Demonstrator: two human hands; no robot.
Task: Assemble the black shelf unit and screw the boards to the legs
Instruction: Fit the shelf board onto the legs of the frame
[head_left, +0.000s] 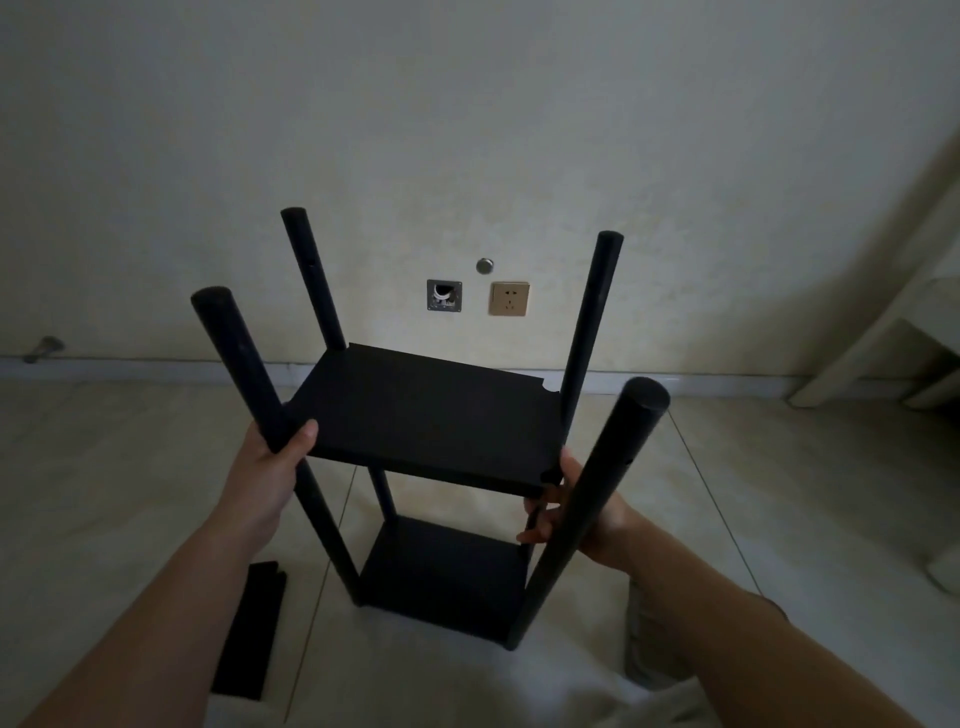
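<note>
1. Tiled floor (727, 467), wall socket (508, 299) behind the shelf unit (431, 415).
2. Left hand (270, 467) curled round near-left leg (244, 374) at upper board (431, 410).
3. Right hand (582, 509) grips near-right leg (597, 493) just below that board.
4. Spare board (249, 629) left of unit.

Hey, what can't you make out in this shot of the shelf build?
Head view only:
- Screws: none discernible; black boards and legs in dim light.
- Right hand: fingers partly behind the near right leg and middle board.
- Loose board on the floor: partly covered by the left forearm.
</note>
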